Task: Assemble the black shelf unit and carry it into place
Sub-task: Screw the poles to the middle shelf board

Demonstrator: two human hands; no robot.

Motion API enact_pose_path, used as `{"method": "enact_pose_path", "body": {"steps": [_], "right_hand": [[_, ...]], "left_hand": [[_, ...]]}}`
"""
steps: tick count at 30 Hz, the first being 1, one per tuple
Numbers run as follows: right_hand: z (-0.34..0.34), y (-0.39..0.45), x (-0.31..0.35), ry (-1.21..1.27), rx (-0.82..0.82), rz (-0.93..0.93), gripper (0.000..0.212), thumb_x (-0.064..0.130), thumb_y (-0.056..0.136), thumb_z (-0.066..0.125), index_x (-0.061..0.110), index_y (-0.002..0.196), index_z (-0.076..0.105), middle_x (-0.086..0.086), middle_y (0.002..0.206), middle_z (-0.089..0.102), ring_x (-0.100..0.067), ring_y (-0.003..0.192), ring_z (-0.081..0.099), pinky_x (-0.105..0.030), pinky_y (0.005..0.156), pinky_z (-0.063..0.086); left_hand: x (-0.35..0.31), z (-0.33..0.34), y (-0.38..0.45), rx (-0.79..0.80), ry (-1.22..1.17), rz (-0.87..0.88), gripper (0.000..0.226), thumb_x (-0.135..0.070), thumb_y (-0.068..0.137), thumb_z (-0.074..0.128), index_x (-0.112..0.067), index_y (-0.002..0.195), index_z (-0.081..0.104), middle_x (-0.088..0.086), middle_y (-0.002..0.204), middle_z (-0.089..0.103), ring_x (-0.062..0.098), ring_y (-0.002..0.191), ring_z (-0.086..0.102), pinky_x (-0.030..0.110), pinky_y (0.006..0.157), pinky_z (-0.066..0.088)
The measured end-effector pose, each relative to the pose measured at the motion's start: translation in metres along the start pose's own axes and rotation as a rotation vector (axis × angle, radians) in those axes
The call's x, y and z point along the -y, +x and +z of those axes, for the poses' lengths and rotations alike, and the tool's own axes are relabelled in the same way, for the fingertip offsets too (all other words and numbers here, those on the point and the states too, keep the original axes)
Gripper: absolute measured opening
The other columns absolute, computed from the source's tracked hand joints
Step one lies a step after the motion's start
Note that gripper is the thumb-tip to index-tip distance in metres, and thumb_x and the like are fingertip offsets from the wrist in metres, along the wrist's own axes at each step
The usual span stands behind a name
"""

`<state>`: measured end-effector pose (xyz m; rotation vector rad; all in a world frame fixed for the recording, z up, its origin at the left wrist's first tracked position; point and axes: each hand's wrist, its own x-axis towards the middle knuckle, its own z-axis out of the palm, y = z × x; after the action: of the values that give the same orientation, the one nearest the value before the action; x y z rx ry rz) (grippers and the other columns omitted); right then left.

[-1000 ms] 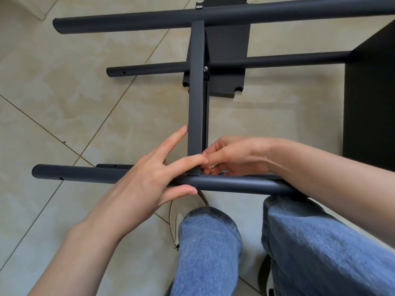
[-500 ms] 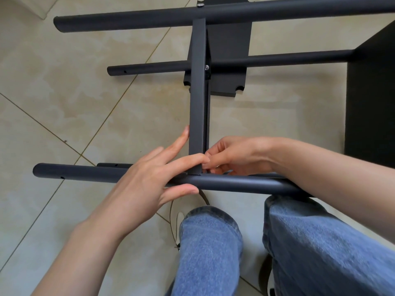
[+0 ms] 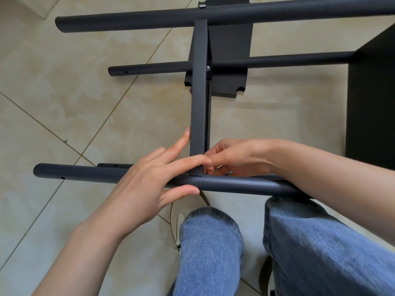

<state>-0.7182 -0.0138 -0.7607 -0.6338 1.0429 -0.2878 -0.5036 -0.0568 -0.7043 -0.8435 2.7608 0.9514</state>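
Note:
The black shelf frame lies on its side on the tiled floor. Its near tube [image 3: 245, 185] runs across my knees. A flat black crossbar [image 3: 199, 92] joins it to the far tube [image 3: 128, 20]. My left hand [image 3: 141, 189] rests on the near tube with straight fingers, the index finger lying over the crossbar's near end and the thumb under the tube. My right hand [image 3: 239, 155] sits just right of that joint, its curled fingertips pinching a small metal fastener that is mostly hidden.
A thinner tube [image 3: 149, 68] crosses the frame's middle, fixed to the crossbar by a screw. A black board [image 3: 230, 39] lies on the floor beneath. A tall black panel [image 3: 372, 103] stands at the right. My jeans-clad legs [image 3: 209, 242] and a shoe [image 3: 179, 221] are below.
Almost nothing has moved. My right fingertips have shifted slightly at the joint while my left hand stays on the near tube.

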Motion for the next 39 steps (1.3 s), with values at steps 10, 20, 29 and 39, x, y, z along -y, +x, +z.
{"method": "enact_pose_path", "body": {"steps": [10,20,29,39], "right_hand": [[-0.0049,-0.0066,0.0022,0.078,0.041,-0.055,0.025,0.011,0.094,0.060,0.016,0.072,0.070,-0.002,0.075,0.063,-0.018,0.076,0.053,-0.032,0.081,0.041],[-0.0032,-0.0043,0.0015,0.080,0.025,-0.035,0.011,0.011,0.095,0.059,0.008,0.088,0.067,-0.010,0.087,0.061,-0.017,0.075,0.054,-0.031,0.079,0.041],[0.0007,-0.0017,0.0021,0.006,0.001,-0.026,0.035,0.022,0.092,0.060,0.018,0.058,0.062,0.000,0.067,0.058,-0.013,0.065,0.051,-0.028,0.071,0.041],[0.0010,0.0005,-0.0013,0.036,-0.018,-0.047,0.012,0.017,0.096,0.060,0.007,0.094,0.067,-0.009,0.084,0.060,-0.015,0.071,0.054,-0.034,0.081,0.039]], "left_hand": [[-0.0010,0.0009,-0.0017,-0.028,0.000,-0.014,0.067,-0.067,0.088,0.047,-0.059,0.149,0.021,-0.018,0.163,0.022,0.014,0.109,0.054,0.030,0.089,0.048],[-0.0043,-0.0017,-0.0014,-0.042,-0.050,-0.015,0.081,-0.066,0.080,0.048,-0.051,0.153,0.018,-0.033,0.163,0.001,0.006,0.110,0.056,0.029,0.075,0.051],[0.0008,-0.0009,-0.0011,-0.054,-0.084,0.022,0.080,-0.065,0.081,0.050,-0.049,0.155,0.022,-0.037,0.160,0.009,-0.009,0.139,0.034,0.027,0.097,0.044],[-0.0016,-0.0011,-0.0012,-0.063,-0.105,0.008,0.080,-0.065,0.080,0.051,-0.051,0.153,0.022,-0.039,0.159,0.010,-0.010,0.137,0.036,0.026,0.094,0.044]]}}
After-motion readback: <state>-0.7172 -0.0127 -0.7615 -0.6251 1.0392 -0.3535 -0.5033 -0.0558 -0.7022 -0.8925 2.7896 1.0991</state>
